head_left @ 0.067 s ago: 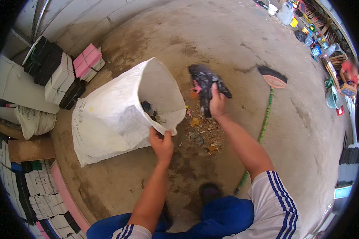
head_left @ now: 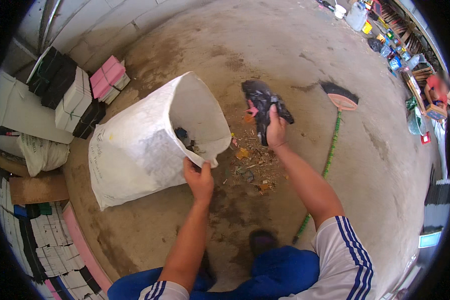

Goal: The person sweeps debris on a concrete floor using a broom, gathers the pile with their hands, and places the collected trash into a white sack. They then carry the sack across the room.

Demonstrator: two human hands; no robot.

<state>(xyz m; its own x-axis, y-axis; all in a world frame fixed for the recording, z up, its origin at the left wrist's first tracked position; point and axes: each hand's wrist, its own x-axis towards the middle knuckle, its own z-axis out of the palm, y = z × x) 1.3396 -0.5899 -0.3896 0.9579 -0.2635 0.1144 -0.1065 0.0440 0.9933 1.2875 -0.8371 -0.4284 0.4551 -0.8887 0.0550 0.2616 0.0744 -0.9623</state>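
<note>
My left hand [head_left: 199,178] grips the near rim of a large white woven sack [head_left: 135,145], holding its mouth open and tilted toward me; dark scraps lie inside. My right hand [head_left: 275,129] is closed on a crumpled black plastic bag [head_left: 261,99] with a pink scrap in it, held above the floor just right of the sack's mouth. Below both hands a small pile of litter [head_left: 250,162], wood chips and paper bits, lies on the concrete floor.
A broom [head_left: 335,130] with a green handle and pink head lies on the floor to the right. Stacks of black, white and pink sheets [head_left: 77,92] stand at the left wall beside a filled white bag [head_left: 42,152]. Cluttered shelves and a person are at far right.
</note>
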